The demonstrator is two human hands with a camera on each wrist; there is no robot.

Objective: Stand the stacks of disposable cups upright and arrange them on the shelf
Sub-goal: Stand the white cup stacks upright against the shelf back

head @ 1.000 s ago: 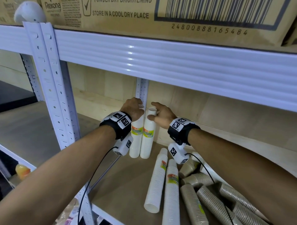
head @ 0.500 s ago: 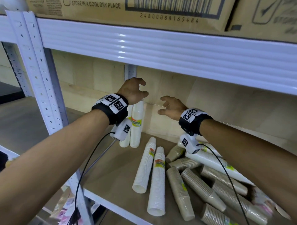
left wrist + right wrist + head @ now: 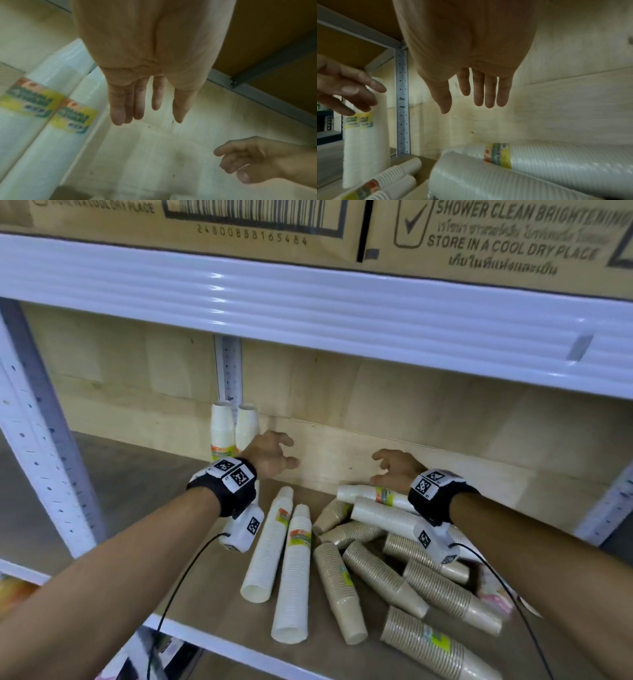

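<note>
Two white cup stacks [image 3: 228,430] stand upright side by side at the back left of the shelf [image 3: 191,590], against the rear post; both also show in the left wrist view [image 3: 56,102]. My left hand [image 3: 274,455] hovers just right of them, fingers relaxed and empty. My right hand [image 3: 390,469] hangs open above two lying white stacks [image 3: 380,501], touching nothing. Two more white stacks [image 3: 281,563] lie lengthwise mid-shelf. Several brown cup stacks [image 3: 411,580] lie jumbled to the right.
A white metal beam [image 3: 308,313] of the shelf above runs low over the hands, with cardboard boxes [image 3: 479,234] on it. A perforated upright post [image 3: 37,440] stands at the front left. A plywood back wall [image 3: 445,419] closes the rear.
Both hands have let go of the two upright white stacks and moved right and down; the right hand now hovers over the lying white stacks.
</note>
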